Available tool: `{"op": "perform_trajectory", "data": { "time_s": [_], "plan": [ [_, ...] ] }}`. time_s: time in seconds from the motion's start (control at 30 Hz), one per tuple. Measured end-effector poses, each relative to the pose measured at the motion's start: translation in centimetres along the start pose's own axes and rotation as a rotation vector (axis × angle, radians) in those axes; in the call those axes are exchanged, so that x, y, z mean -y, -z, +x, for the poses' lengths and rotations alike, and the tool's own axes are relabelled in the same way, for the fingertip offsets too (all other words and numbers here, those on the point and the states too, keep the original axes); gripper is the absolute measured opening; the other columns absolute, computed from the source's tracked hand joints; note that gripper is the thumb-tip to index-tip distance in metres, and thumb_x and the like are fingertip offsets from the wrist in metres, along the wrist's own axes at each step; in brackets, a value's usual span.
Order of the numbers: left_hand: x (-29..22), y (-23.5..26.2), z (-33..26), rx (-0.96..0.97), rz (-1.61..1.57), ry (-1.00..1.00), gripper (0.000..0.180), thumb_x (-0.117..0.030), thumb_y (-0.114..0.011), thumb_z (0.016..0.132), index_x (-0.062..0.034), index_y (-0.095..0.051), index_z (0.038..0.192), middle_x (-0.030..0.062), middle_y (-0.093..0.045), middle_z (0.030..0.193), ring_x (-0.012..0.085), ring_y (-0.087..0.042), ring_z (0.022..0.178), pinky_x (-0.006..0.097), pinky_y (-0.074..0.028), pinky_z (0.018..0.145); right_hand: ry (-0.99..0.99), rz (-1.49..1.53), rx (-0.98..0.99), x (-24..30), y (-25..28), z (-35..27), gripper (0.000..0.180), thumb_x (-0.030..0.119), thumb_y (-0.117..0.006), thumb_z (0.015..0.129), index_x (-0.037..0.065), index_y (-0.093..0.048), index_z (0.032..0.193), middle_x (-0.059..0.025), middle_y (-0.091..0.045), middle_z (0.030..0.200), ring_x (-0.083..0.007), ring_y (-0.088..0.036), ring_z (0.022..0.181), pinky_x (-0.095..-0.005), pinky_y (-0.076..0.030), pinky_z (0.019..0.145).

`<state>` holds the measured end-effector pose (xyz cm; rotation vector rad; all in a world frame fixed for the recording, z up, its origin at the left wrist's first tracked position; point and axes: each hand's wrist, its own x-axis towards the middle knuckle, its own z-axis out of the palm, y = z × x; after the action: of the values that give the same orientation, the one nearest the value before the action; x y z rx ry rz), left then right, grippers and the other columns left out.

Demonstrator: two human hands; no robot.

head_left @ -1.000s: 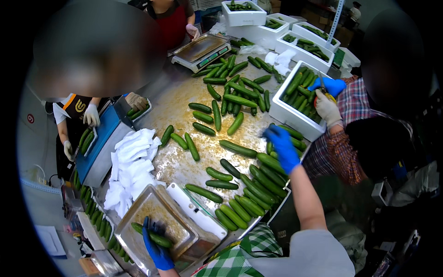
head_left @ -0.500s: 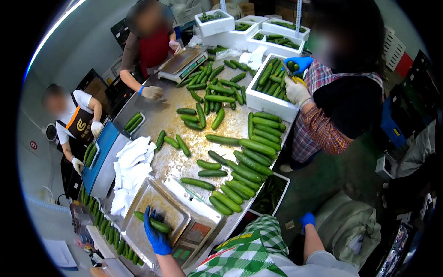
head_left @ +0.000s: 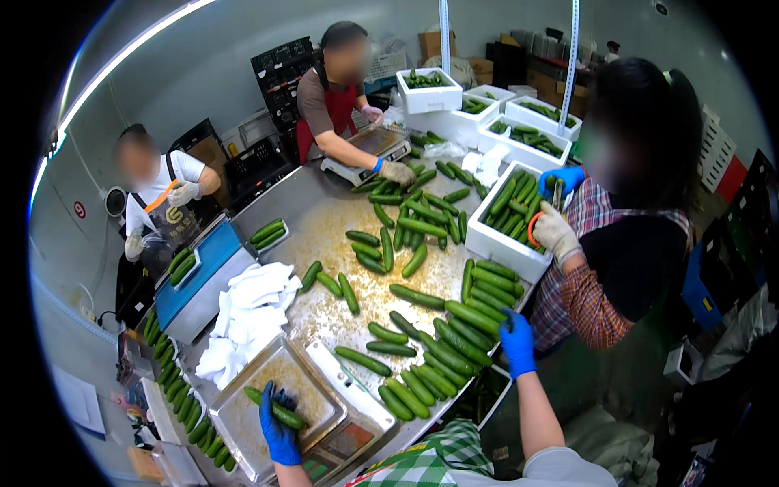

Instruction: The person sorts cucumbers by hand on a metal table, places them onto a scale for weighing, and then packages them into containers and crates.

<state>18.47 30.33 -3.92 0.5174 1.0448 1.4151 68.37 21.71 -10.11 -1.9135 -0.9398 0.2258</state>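
Observation:
My left hand (head_left: 278, 434), in a blue glove, is closed around a cucumber (head_left: 286, 416) that lies across the metal pan (head_left: 243, 430) of a scale. Dark patches mark the glove's fingers. My right hand (head_left: 518, 345), also gloved in blue, is at the right edge of the table, with fingers apart beside the end of a long cucumber (head_left: 472, 316). It seems to hold nothing. Several cucumbers (head_left: 438, 378) lie side by side in slanted rows between my hands.
Crumpled white cloths (head_left: 251, 304) lie beyond the scale. A co-worker at the right holds scissors (head_left: 533, 230) over a white foam box (head_left: 507, 235) of cucumbers. Across the table (head_left: 324, 223), another co-worker reaches past a second scale (head_left: 365, 162). A third stands behind a blue-topped scale (head_left: 195, 280).
My right hand has risen from beside my body to the right end of the cucumber rows. My left hand keeps the cucumber on the pan. The head view has tilted up.

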Motion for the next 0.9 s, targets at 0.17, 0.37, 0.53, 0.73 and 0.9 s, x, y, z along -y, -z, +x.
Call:
{"op": "perform_trajectory", "data": {
  "time_s": [0.17,0.37,0.53,0.73,0.9],
  "plan": [
    [-0.9,-0.9,-1.4,-0.064,-0.044,0.066,0.037,-0.025,-0.050,0.092,-0.0061,-0.051,0.124,0.0062,-0.060,0.091,0.0156,-0.057,0.075,0.030,-0.050,0.069,0.248,0.001,0.082,6.1,-5.6,2.7,0.034,0.012,-0.058,0.079,0.008,-0.058,0.113,-0.0193,-0.058,0.106,-0.0345,-0.055,0.099,-0.0398,-0.043,0.086],
    [-2.8,-2.3,-2.6,-0.037,-0.010,0.073,0.037,-0.023,-0.049,0.093,-0.0027,-0.049,0.125,0.0066,-0.059,0.093,0.0183,-0.058,0.081,0.032,-0.049,0.078,0.250,0.087,0.215,7.3,-10.1,3.6,0.035,0.012,-0.060,0.080,0.005,-0.057,0.114,-0.0183,-0.058,0.110,-0.0327,-0.056,0.100,-0.0379,-0.044,0.087],
    [-1.1,0.9,0.9,-0.132,-0.017,0.210,0.037,-0.026,-0.052,0.090,-0.0072,-0.051,0.123,0.0032,-0.059,0.086,0.0157,-0.057,0.078,0.033,-0.049,0.075,0.305,-0.001,0.230,7.4,-11.5,4.9,0.034,0.013,-0.060,0.080,0.006,-0.058,0.113,-0.0178,-0.058,0.108,-0.0315,-0.058,0.095,-0.0372,-0.046,0.084],
    [-3.3,-4.8,-2.6,-0.042,0.089,0.117,0.042,-0.026,-0.046,0.094,-0.0044,-0.045,0.130,0.0101,-0.057,0.106,0.0206,-0.056,0.093,0.034,-0.047,0.083,0.400,-0.143,0.255,6.1,-12.2,9.3,0.035,0.017,-0.058,0.081,0.006,-0.056,0.113,-0.0193,-0.056,0.110,-0.0356,-0.054,0.100,-0.0409,-0.044,0.087],
    [-2.8,-2.6,-2.1,-0.077,0.174,0.184,0.044,-0.028,-0.041,0.095,-0.0058,-0.042,0.133,0.0140,-0.051,0.120,0.0249,-0.053,0.104,0.037,-0.044,0.090,0.425,-0.178,0.270,7.0,-13.8,11.4,0.035,0.023,-0.056,0.082,0.008,-0.055,0.114,-0.0183,-0.055,0.112,-0.0356,-0.054,0.100,-0.0426,-0.045,0.085]
  ]
}}
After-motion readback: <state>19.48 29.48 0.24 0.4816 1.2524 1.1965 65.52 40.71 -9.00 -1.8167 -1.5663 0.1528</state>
